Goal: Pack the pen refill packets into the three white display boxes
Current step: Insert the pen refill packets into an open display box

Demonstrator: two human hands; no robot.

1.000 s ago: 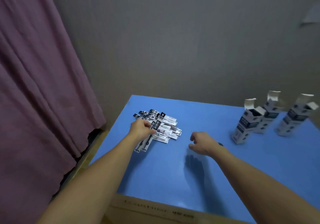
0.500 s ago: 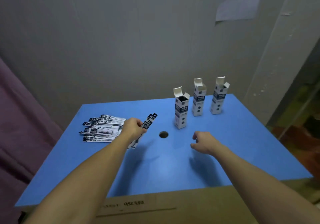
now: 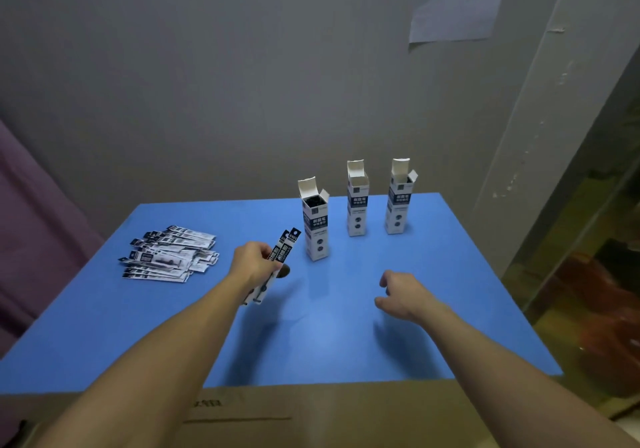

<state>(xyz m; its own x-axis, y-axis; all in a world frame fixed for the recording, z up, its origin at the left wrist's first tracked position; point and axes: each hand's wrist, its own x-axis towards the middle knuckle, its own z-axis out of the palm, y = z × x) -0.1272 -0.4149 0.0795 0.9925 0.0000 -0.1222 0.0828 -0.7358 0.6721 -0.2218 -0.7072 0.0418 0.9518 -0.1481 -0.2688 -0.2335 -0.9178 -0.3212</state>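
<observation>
My left hand [image 3: 252,263] grips two long refill packets [image 3: 284,249], tilted up toward the nearest white display box [image 3: 314,229]. That box stands open with dark contents showing at its mouth. Two more open boxes stand behind it, the middle box [image 3: 357,207] and the right box [image 3: 399,205]. A pile of refill packets [image 3: 169,254] lies at the table's left. My right hand [image 3: 398,293] hovers over the table with fingers loosely curled, holding nothing.
The blue table [image 3: 346,337] has a small round hole [image 3: 284,271] just behind my left hand. A cardboard box [image 3: 311,416] sits at the near edge. A purple curtain [image 3: 31,226] hangs left; a paper sign [image 3: 457,1] is on the wall.
My left hand lifted two packets off the pile and carried them right toward the nearest box. My view swung right, bringing all three boxes to the centre.
</observation>
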